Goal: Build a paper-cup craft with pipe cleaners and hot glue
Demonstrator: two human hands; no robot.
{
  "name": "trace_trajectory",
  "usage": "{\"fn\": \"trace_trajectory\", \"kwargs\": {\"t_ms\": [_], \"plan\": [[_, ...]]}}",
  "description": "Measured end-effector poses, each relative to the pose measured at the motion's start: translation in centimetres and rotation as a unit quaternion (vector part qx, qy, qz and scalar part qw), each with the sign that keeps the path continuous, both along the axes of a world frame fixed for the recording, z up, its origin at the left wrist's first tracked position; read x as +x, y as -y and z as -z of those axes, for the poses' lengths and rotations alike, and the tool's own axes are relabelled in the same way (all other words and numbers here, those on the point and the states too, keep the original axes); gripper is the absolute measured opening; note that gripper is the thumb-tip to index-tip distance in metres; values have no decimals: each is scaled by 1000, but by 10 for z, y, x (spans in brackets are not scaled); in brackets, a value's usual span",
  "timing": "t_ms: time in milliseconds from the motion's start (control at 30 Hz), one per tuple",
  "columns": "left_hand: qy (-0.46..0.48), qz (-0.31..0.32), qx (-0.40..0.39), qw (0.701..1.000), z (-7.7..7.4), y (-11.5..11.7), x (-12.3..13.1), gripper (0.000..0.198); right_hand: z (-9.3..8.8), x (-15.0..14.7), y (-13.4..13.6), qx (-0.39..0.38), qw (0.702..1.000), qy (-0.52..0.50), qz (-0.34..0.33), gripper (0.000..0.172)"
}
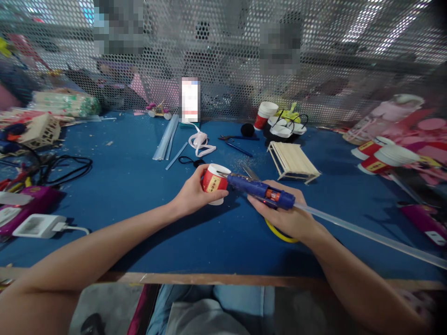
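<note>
In the middle of the head view, my left hand [195, 193] is wrapped round a red and white paper cup [211, 182], held a little tilted above the blue table. My right hand [286, 214] grips a blue glue gun [256, 187] whose nozzle end lies at the cup's upper right side; contact I cannot make out. A long translucent glue stick [366, 231] sticks out of the gun's back end toward the right edge. Something yellow and curved [279, 232] shows beneath my right hand.
A small stick-built bench [295, 160] stands right of centre. Behind lie pliers [237, 137], glue sticks [166, 139], a white cable [201, 142] and a lit phone [190, 100]. Stacked paper cups [387, 158] lie right; a power strip [31, 207] and black cables [66, 165] lie left.
</note>
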State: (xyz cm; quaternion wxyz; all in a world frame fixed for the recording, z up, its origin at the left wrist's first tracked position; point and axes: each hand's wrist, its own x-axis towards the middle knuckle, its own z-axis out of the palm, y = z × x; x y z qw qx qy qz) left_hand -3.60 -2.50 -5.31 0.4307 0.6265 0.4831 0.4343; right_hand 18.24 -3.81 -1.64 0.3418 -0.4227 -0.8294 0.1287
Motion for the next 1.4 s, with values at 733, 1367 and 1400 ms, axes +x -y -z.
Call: {"fn": "trace_trajectory", "kwargs": {"t_ms": [733,1367,1400], "plan": [[8,0,5,1000,-1,0,1,69,2,0,-1,-7,1000,-11,-5,12],[42,4,-10,999,-5,0,1,66,4,0,-1,11,1000,-22,6,10],[40,4,-10,999,-5,1,2,66,3,0,-1,4,1000,-23,3,10]]}}
